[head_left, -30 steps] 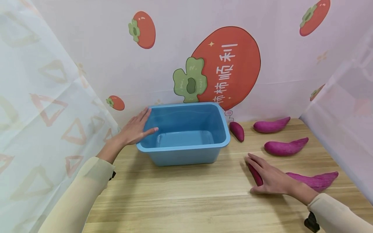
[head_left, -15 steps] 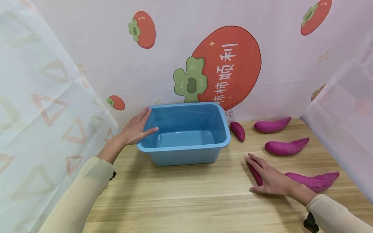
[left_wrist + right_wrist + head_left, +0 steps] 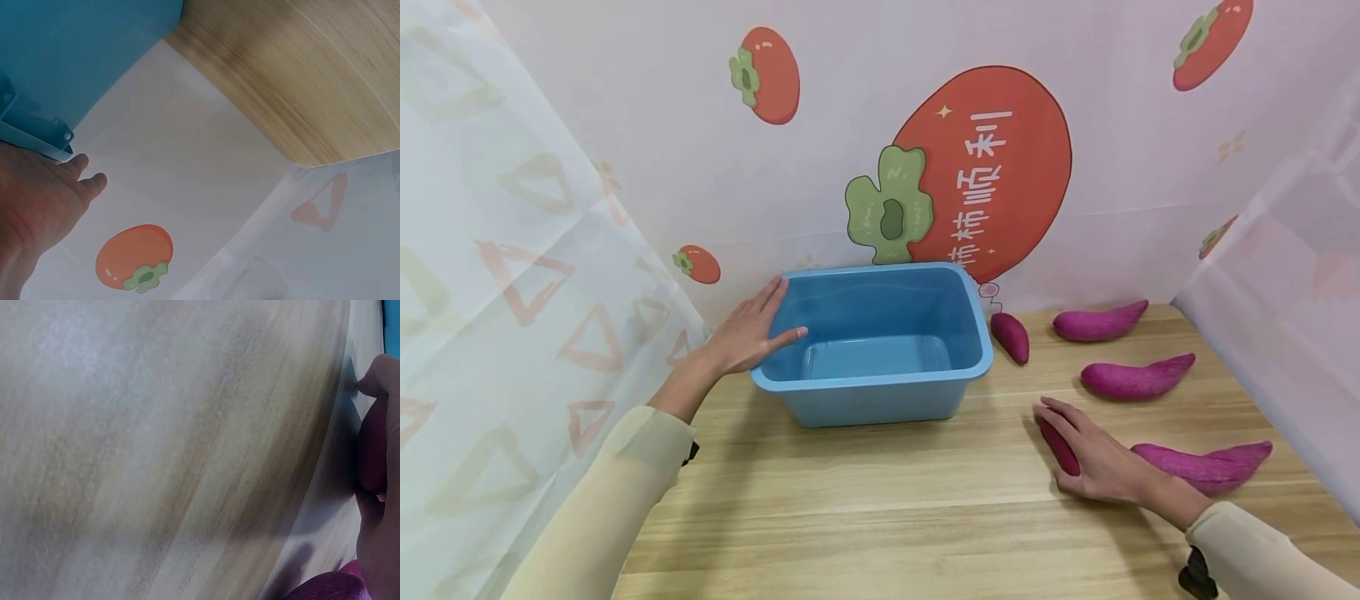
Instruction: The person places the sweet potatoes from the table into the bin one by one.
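Two bare hands reach over a wooden table (image 3: pixel 850 525). Nearest, the right hand (image 3: pixel 1103 465) pinches a small dark-red sweet potato (image 3: pixel 1059 445) between thumb and fingers, partly covering it. Just beside the right wrist, on its outer side, lies a long purple sweet potato (image 3: pixel 1213 468). The left hand (image 3: pixel 741 335) rests on the near-side rim of a blue tub (image 3: pixel 880 404), fingers straight and thumb spread. Beyond the right hand lie a middle purple sweet potato (image 3: pixel 1135 381), another small red one (image 3: pixel 1011 338) beside the tub, and a far purple one (image 3: pixel 1099 322). Farthest, behind both hands, hangs a persimmon-printed sheet (image 3: pixel 1112 167).
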`<state>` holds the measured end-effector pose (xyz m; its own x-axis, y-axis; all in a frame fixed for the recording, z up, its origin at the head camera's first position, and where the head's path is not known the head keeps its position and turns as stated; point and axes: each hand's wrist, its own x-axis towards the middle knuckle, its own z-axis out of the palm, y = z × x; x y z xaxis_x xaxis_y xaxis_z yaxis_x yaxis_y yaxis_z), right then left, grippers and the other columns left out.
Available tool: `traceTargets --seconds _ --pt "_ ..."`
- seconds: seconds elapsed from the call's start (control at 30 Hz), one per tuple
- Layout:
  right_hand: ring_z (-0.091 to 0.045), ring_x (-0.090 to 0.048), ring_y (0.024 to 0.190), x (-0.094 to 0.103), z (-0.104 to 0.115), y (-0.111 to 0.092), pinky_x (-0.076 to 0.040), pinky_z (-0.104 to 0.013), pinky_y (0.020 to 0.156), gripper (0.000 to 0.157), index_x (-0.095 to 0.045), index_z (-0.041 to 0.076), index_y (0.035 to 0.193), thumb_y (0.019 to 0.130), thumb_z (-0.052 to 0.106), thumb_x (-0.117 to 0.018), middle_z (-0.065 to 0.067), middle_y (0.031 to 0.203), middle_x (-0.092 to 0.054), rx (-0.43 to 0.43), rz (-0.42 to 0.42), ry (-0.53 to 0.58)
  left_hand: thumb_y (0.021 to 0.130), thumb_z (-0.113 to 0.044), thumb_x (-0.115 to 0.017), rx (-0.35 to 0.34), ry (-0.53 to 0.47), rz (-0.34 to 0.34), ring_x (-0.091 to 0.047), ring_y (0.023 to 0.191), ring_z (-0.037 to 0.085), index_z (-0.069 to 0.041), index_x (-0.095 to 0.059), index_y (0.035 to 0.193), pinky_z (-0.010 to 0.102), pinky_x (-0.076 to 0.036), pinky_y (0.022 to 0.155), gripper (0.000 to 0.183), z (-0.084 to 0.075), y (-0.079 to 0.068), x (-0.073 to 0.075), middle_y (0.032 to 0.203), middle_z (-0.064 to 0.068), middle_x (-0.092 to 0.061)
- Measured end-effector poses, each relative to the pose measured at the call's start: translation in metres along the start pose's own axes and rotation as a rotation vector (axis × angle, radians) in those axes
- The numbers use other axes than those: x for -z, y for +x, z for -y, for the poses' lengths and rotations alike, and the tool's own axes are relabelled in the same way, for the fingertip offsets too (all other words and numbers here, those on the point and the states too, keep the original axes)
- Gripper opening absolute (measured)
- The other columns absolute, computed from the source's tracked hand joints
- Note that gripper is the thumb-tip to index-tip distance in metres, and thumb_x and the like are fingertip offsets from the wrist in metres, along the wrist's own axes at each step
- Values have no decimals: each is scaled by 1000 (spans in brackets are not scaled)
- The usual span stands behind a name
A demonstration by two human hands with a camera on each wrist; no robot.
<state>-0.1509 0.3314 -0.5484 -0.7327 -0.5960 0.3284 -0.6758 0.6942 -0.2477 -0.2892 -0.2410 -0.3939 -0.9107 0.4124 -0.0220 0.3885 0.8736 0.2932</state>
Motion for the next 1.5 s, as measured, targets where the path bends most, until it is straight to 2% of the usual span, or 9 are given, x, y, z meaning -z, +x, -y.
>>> traceTargets --seconds 0.2,0.53,0.6,0.9,1.07,1.17,1.23,1.37,1.5 --pt "-36 -51 132 1 1 1 -11 -2 112 98 -50 -4 152 61 14 -83 -27 151 -48 7 -27 15 105 -59 -47 6 -10 2 -5 163 43 -6 2 170 67 -11 128 97 -2 -2 1 178 16 3" --pt "-35 -54 127 10 8 8 -21 -6 115 93 -54 -7 146 59 10 -81 -26 145 -52 16 -67 32 105 -59 -46 0 -15 3 -6 163 43 -7 2 170 68 -12 128 97 -3 -2 2 178 16 3" --pt "-36 -53 127 9 6 9 -15 -4 116 93 -54 -8 146 58 10 -81 -27 144 -53 35 -80 49 105 -60 -46 0 -15 3 -6 163 42 -7 2 170 68 -12 128 97 -3 -2 2 178 16 3" --pt "-35 -54 125 16 9 16 -16 -3 113 94 -51 -6 148 61 13 -81 -26 146 -52 25 -79 58 105 -60 -47 9 -10 1 -6 163 43 -8 2 170 68 -13 128 97 -1 -1 1 178 15 3" --pt "-33 -57 122 22 10 20 -41 -18 105 93 -53 -4 147 61 14 -82 -21 145 -53 12 -93 12 104 -60 -47 9 -4 0 -7 163 43 -7 1 170 68 -14 127 97 -2 -2 1 178 16 2" --pt "-30 -58 120 25 9 22 -47 -23 98 93 -54 -4 147 61 13 -84 -19 145 -54 5 -93 -9 104 -61 -47 9 1 0 -7 163 43 -7 1 170 68 -14 127 97 -2 -2 0 178 16 2" --pt "-29 -58 120 27 8 24 -42 -16 102 92 -53 -4 147 61 12 -83 -19 145 -53 2 -90 -5 104 -61 -46 9 5 1 -7 163 43 -7 1 170 68 -13 127 97 -2 -1 0 178 16 2" --pt "-34 -56 123 33 8 31 -20 -4 111 92 -52 -6 147 61 10 -82 -22 145 -53 18 -99 29 104 -62 -46 11 4 4 -6 163 43 -7 2 170 68 -13 128 98 -2 -1 0 178 16 2" --pt "-37 -54 125 42 9 38 -16 -4 112 93 -52 -6 147 60 10 -81 -24 145 -54 31 -113 41 104 -61 -46 11 2 5 -6 163 42 -7 2 170 68 -12 128 98 -2 -2 1 178 15 3"
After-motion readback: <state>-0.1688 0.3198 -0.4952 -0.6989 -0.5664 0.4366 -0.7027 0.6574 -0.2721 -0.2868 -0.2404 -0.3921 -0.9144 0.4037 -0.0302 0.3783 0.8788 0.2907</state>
